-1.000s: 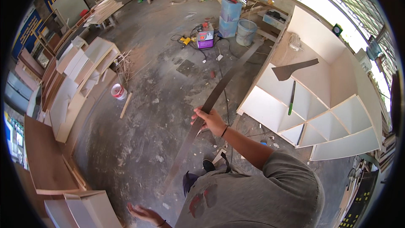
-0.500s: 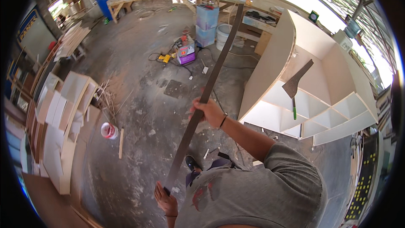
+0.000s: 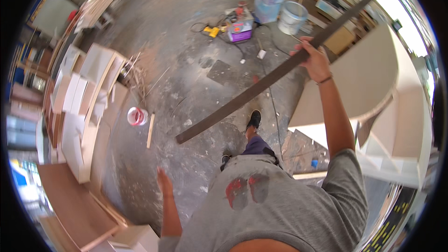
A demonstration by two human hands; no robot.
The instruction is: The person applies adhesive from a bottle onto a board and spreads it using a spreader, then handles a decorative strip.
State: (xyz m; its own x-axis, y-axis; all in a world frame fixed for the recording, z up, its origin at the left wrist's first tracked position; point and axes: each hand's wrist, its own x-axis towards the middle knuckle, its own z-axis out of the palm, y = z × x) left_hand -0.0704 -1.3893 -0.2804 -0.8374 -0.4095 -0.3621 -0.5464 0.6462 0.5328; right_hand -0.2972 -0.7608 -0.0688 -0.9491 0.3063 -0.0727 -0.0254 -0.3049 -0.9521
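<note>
A long, thin, dark brown strip [image 3: 252, 92] slants across the view, from the floor area left of my feet up to the far right. My right hand [image 3: 317, 60] is closed around it beyond its middle, arm stretched out. The strip's near end hangs free, apart from my other hand. My left hand [image 3: 164, 182] is held low at the left, somewhat blurred and seen edge-on, with fingers extended and nothing in them. Beneath the strip's far half stands a pale cabinet [image 3: 345, 74] with a curved side panel and open compartments.
White and wood-coloured cabinet pieces [image 3: 77, 126] stand on the left. On the concrete floor [image 3: 186, 79] are a white bucket with red smears [image 3: 137, 116], a wooden stick [image 3: 150, 130], a yellow power tool [image 3: 212, 31], a purple box [image 3: 240, 32], cords and a pale bucket [image 3: 293, 17].
The strip has swung clockwise, its far end going right, as my right hand moved up and right. My left hand has come away from its near end. The view has shifted.
</note>
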